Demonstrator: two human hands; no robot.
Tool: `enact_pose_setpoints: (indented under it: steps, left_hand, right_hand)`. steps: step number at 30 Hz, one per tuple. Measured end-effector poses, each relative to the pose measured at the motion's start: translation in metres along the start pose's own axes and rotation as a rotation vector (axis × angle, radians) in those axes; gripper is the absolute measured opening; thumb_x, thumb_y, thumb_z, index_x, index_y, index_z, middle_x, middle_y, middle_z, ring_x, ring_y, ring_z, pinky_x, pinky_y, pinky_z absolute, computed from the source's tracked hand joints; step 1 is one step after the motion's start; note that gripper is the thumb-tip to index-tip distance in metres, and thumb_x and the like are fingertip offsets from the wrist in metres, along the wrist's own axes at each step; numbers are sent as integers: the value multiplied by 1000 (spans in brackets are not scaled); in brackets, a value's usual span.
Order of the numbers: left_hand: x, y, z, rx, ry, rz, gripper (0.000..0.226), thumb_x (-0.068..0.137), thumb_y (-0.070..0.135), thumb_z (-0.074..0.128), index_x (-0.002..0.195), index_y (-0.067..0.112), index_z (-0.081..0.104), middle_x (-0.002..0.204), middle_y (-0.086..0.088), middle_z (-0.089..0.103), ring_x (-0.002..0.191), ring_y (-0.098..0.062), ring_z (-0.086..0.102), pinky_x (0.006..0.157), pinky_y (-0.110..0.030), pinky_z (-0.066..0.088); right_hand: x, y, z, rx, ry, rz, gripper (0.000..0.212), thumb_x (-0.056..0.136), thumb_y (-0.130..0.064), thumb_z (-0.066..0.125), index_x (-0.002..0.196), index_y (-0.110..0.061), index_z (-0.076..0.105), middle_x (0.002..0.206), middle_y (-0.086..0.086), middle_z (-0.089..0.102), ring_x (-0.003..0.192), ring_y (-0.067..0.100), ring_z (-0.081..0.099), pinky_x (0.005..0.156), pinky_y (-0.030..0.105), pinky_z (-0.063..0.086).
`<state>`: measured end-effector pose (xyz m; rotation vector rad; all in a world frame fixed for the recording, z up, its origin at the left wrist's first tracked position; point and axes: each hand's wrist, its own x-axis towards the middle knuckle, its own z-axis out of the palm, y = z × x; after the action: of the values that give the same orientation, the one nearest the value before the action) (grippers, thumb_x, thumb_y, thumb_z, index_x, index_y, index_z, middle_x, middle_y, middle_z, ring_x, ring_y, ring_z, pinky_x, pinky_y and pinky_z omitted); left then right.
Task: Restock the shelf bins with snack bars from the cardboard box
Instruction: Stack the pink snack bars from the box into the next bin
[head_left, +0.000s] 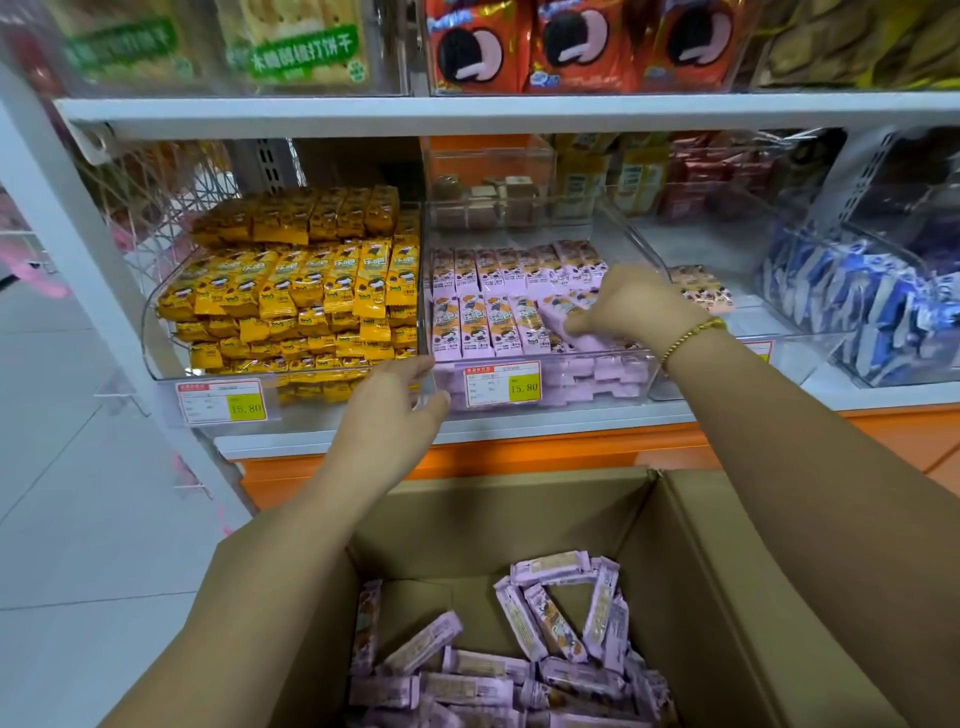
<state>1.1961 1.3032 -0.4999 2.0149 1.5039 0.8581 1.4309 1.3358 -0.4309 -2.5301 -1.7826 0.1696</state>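
An open cardboard box (727, 597) sits below me, with several loose purple snack bars (498, 675) at its bottom. On the shelf stands a clear bin (639, 364) partly filled with rows of purple bars (488, 322). My right hand (634, 306) reaches into this bin, its fingers curled round purple bars at the right end of the front row. My left hand (389, 410) hovers open in front of the bin's left front corner, holding nothing.
A clear bin of yellow bars (291, 301) stands left of the purple one. Right of it is a bin (727, 332) holding a few pink bars, then blue packets (857, 317). Price tags (501, 383) hang on the bin fronts. A white shelf board (467, 111) runs overhead.
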Motion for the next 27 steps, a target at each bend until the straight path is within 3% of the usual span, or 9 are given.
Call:
enact_pose_setpoints:
  steps: [3, 5, 8, 10, 14, 17, 21, 24, 27]
  left_hand:
    - [-2, -1, 1, -7, -27, 28, 52, 90, 22, 60, 139, 16, 45, 140, -4, 48, 125, -18, 48, 101, -32, 43]
    - [-5, -3, 2, -12, -29, 60, 55, 89, 19, 62, 140, 15, 43, 141, -5, 46, 127, -19, 45, 105, -36, 41]
    - [-12, -8, 4, -35, -33, 114, 43, 89, 18, 61, 132, 14, 53, 132, -5, 55, 118, -17, 53, 99, -36, 46]
    - [-19, -14, 2, -59, -39, 105, 16, 91, 24, 59, 100, 14, 68, 105, -4, 69, 94, -15, 63, 85, -35, 51]
    - [-42, -35, 1, 124, -134, 81, 35, 93, 33, 54, 68, 9, 57, 62, -4, 57, 59, -15, 51, 58, -33, 36]
    - [-70, -58, 7, 307, -235, 68, 31, 93, 34, 51, 68, 16, 55, 60, 3, 53, 56, -9, 47, 54, -31, 28]
    - [-106, -105, 9, 390, -274, -49, 12, 90, 23, 58, 98, 17, 64, 99, -3, 62, 88, -19, 58, 67, -27, 36]
    - [-128, -133, 2, 455, -270, -149, 34, 88, 19, 60, 121, 13, 58, 126, -9, 54, 110, -26, 55, 86, -31, 43]
    - [-138, -147, -4, 478, -268, -193, 52, 89, 17, 60, 138, 8, 44, 146, -8, 39, 122, -25, 51, 96, -28, 40]
  right_hand:
    - [1, 2, 9, 46, -123, -50, 61, 86, -58, 58, 99, 1, 64, 106, 19, 64, 88, 29, 62, 68, 33, 47]
    - [-5, 7, 13, 168, -65, -90, 58, 92, -45, 58, 126, 2, 56, 123, 21, 60, 103, 34, 61, 81, 36, 49]
    - [-17, 12, 21, 167, 25, -173, 36, 97, -24, 52, 124, -2, 61, 122, 19, 61, 106, 34, 58, 85, 34, 45]
    - [-25, 15, 29, 180, 171, -193, 28, 97, -19, 50, 113, -2, 65, 113, 18, 64, 101, 33, 58, 81, 33, 44]
    - [-57, 13, 56, 382, 576, -242, 12, 95, -15, 51, 90, -5, 54, 80, 7, 58, 80, 25, 50, 67, 37, 37]
    - [-79, 12, 99, 435, 382, -389, 15, 94, -21, 57, 87, -10, 50, 72, 1, 54, 69, 19, 49, 61, 35, 39]
    - [-84, 20, 191, 227, -152, -362, 19, 91, -30, 61, 89, -15, 49, 71, -3, 53, 74, 21, 57, 63, 31, 41]
    - [-83, 29, 265, 168, -462, -229, 18, 92, -31, 60, 96, -15, 53, 87, 4, 59, 94, 27, 62, 72, 29, 44]
    - [-81, 45, 338, 223, -548, -24, 45, 87, -45, 56, 110, -6, 53, 99, 10, 63, 101, 32, 62, 82, 35, 49]
